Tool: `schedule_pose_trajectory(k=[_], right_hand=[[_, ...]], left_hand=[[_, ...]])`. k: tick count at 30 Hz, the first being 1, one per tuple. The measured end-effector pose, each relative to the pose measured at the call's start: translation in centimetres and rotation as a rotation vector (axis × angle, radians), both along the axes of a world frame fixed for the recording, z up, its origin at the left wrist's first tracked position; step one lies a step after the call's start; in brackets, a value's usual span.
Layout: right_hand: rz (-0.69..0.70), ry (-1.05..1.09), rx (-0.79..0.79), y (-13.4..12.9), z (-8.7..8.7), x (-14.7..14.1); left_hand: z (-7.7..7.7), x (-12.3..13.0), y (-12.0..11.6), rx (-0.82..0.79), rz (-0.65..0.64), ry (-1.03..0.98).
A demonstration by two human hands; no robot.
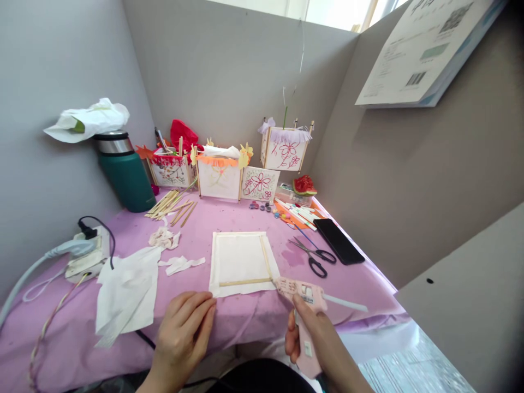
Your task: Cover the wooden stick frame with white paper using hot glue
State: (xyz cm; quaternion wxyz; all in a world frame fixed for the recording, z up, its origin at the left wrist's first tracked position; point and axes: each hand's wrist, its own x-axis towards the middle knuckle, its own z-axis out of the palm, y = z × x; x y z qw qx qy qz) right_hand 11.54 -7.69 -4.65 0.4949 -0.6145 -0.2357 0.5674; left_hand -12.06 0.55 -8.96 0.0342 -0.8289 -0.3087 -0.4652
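My right hand (309,330) is wrapped round a pink glue gun (305,295), a pale glue stick jutting from its back. Its nozzle meets the lower right corner of a white cloth square (241,259) lying flat. Thin wooden sticks (245,282) run along the edges of that cloth. My left hand (186,327) is closed, its fingertips pressed together at the cloth's lower left corner; whether they pinch the cloth is too small to tell.
Scissors (314,254) and a black phone (339,241) lie right of the cloth. Loose sticks (166,204), tissue scraps (182,264), a green bottle (126,177) and a power strip (90,254) are at left. Decorated boxes (220,177) stand behind.
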Motion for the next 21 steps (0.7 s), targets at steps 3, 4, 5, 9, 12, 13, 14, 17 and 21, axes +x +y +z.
schedule_pose_trajectory(k=[3, 4, 5, 9, 12, 13, 14, 17, 21], right_hand=[[0.015, 0.026, 0.012, -0.5, 0.3, 0.0], [0.010, 0.050, 0.040, -0.6, 0.5, -0.1], [-0.007, 0.073, 0.083, -0.7, 0.8, -0.2], [-0.074, 0.091, 0.316, -0.1, 2.0, -1.5], [0.006, -0.007, 0.383, 2.1, 2.7, -3.4], [0.043, -0.056, 0.384, 3.0, 2.9, -4.1], [0.085, -0.099, 0.378, 4.0, 3.2, -4.8], [0.237, -0.179, 0.397, 6.3, 3.8, -6.3], [0.369, -0.320, 0.446, 6.5, 3.2, -6.0]], left_hand=[[0.1, 0.1, 0.0, -0.024, 0.001, -0.009], [0.4, 0.2, -0.1, -0.036, 0.008, -0.022], [0.8, 0.3, -0.3, -0.043, 0.018, -0.042], [4.2, 1.7, -2.2, -0.135, 0.008, -0.144], [7.0, 3.5, -3.8, -0.495, -0.200, -0.126], [7.7, 4.1, -4.1, -0.613, -0.257, -0.119], [8.1, 4.5, -4.2, -0.711, -0.279, -0.124], [8.2, 4.6, -3.2, -0.838, -0.208, -0.210], [7.8, 1.5, 0.6, -0.694, 0.197, -0.209]])
